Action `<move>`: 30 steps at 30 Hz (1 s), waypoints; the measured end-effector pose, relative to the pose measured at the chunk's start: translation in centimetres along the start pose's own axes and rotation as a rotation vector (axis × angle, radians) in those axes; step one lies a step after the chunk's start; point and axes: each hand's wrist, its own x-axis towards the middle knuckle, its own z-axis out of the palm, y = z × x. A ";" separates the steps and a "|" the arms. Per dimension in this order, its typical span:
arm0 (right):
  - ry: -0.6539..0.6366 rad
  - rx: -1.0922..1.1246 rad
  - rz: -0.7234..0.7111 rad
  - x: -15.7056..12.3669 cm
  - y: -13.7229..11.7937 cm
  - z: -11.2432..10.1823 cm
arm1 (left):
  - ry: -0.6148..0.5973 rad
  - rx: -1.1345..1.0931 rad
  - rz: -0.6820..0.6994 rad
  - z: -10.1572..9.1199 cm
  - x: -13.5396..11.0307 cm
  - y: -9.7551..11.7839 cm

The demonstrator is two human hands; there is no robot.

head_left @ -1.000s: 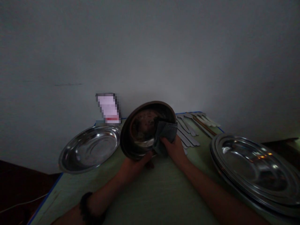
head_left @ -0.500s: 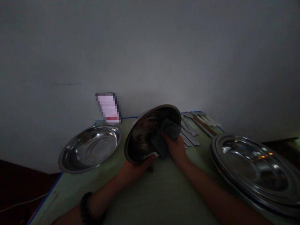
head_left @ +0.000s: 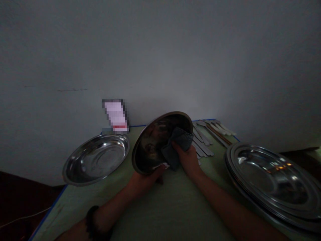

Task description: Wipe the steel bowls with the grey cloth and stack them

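Observation:
A metal bowl (head_left: 150, 140) is tilted up above the table, its hollow side facing me. My left hand (head_left: 147, 180) grips its lower rim, the thumb over the edge and the other fingers mostly hidden beneath. In my right hand (head_left: 187, 157) is a dark grey cloth (head_left: 175, 147), bunched and pressed against the right side of the bowl's inside. Part of the cloth hangs below the rim.
On the left of the green table (head_left: 160, 214) sits a shiny metal basin (head_left: 100, 160). A phone-like device (head_left: 116, 115) with a blurred screen leans on the wall behind it. Flatware (head_left: 202, 147) lies behind the bowl, and stacked metal basins (head_left: 273, 180) stand at right.
The bowl has shifted very slightly to the left and up. Both hands keep their hold, and the cloth stays at nearly the same spot.

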 end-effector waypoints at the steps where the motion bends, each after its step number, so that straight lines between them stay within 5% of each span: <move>1: -0.006 0.004 -0.006 0.0 0.0 0.0 | 0.005 -0.001 -0.007 0.0 0.0 0.1; 30: 0.019 0.132 0.052 0.3 0.8 0.0 | -0.029 -0.023 0.082 0.4 0.2 0.1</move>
